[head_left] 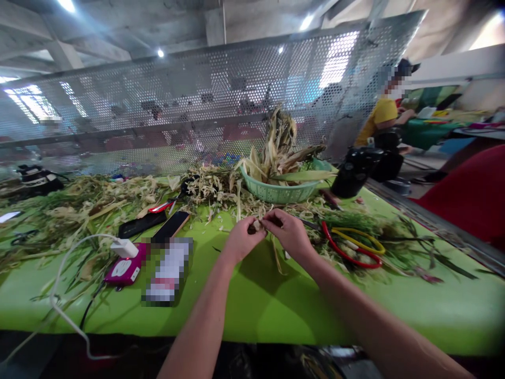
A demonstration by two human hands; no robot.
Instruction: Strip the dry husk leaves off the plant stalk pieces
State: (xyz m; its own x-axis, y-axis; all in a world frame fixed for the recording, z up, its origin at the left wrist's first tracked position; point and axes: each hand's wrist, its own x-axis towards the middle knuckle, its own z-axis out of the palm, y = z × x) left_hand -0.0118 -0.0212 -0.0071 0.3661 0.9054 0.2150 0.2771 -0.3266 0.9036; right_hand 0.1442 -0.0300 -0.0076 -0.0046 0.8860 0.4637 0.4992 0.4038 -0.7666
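Over the green tabletop (260,310), my left hand (240,239) and my right hand (291,231) meet with their fingertips pinched together. Between them is a small bundle of pale dried husk (258,225), mostly covered by the fingers. A thin dry strip (279,258) hangs below the right hand. Beyond my hands stands a light green plastic basket (272,193), filled with long dried husk leaves (276,152). Right of my right hand lie scissors with one red and one yellow handle (347,258).
Plant scraps (215,187) cover the table's back and both sides. At left lie a phone (172,226), a purple power strip (126,269) with a white charger (124,248) and a red-handled cutter (161,207). A black container (355,169) and a perforated screen (177,116) stand behind; a person (381,118) sits right.
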